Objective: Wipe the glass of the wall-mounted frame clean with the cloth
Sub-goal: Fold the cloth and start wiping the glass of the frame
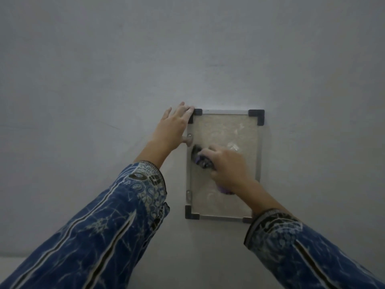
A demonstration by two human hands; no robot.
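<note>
Smudged glass point(225, 130) in black-cornered frame point(256, 116)

right hand point(228, 163) grips cloth point(203, 160) on glass point(225, 130) | left hand point(174, 126) braces frame point(259, 116)

The left hand point(175, 124) lies flat, fingers straight and slightly spread, at the upper left corner of the frame point(225, 112), with its fingertips touching that corner. The right hand point(227, 163) is over the frame's middle, fingers curled round the cloth point(201, 159). Both forearms reach toward the frame from below, wrists bare beyond the blue patterned sleeves point(104, 226).
</note>
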